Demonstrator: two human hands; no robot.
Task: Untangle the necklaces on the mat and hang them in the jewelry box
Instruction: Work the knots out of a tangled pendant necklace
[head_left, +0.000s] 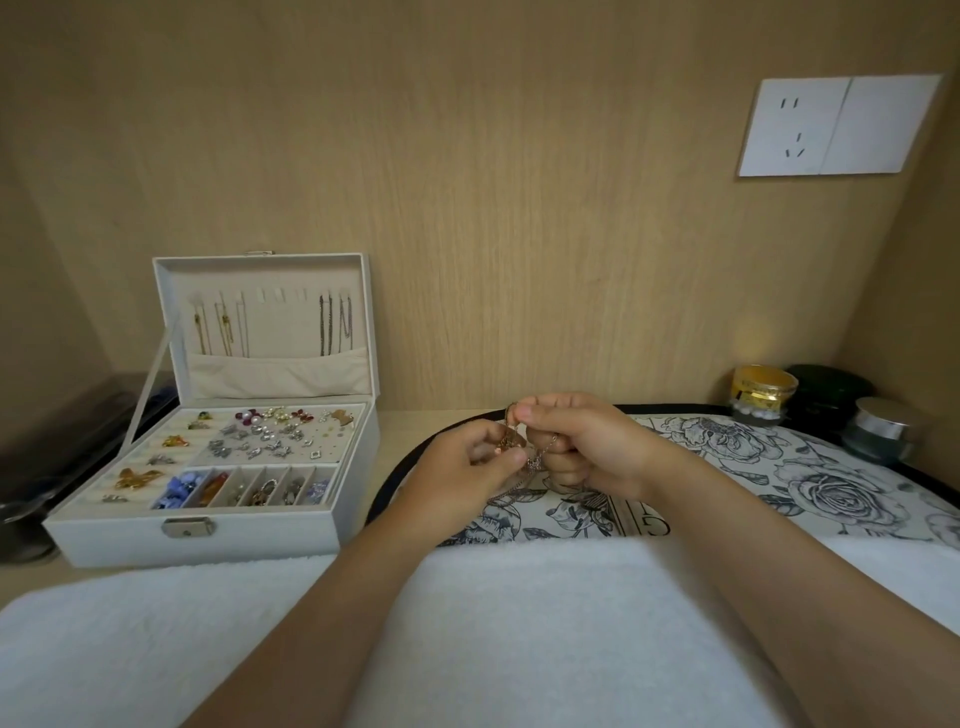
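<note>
A tangle of thin gold and silver necklaces (530, 451) hangs between both hands, just above the floral black-and-white mat (810, 467). My left hand (467, 460) pinches the gold part from the left. My right hand (582, 439) pinches chain from above and right, with a loop of silver chain dangling below it. The white jewelry box (270, 535) stands open at the left; several gold and dark chains (335, 325) hang from hooks in its lid, and its tray holds earrings and beads.
A white towel (498, 613) covers the near edge of the shelf under my forearms. A gold-lidded jar (763, 392), a dark jar (826, 389) and a silver-lidded jar (883, 428) stand at the back right. Dark objects (62, 436) sit left of the box. A wall socket (836, 124) is high right.
</note>
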